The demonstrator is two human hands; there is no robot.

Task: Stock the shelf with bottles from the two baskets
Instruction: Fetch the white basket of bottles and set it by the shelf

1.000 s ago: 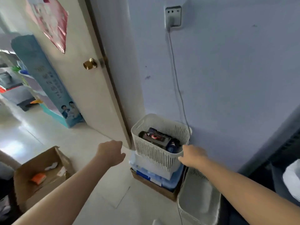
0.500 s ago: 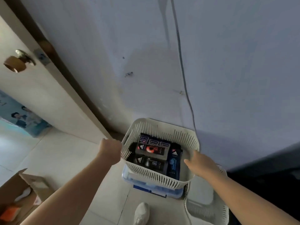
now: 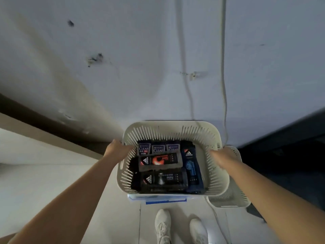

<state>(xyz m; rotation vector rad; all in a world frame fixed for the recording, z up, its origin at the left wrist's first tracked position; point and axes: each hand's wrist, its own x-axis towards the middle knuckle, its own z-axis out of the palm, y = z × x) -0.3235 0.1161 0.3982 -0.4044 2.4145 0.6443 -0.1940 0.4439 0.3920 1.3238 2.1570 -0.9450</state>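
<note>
While it is held at both sides, the white slatted basket (image 3: 168, 124) is seen from above at the foot of the wall (image 3: 123, 50), packed with bottles (image 3: 163, 180) laid flat. Three dark CLEAR bottles (image 3: 143, 149) are lined along its far side, two black adidas bottles are laid crosswise nearer, and a blue adidas bottle (image 3: 190, 167) is set along its right side. The basket's left rim is clasped by the left grip (image 3: 117, 149), fingers curled round the edge. Its right rim is clasped likewise by the right grip (image 3: 222, 156). Directly beneath the basket a clear box with blue trim (image 3: 165, 200) is glimpsed; whether the basket rests on it cannot be told. Just right of the basket and lower, a second white basket (image 3: 232, 197) is partly seen, its contents hidden. Behind the basket a cable (image 3: 223, 67) is hung down the wall. Nearer than the basket, two white shoes (image 3: 162, 224) are planted on the floor (image 3: 44, 182).
</note>
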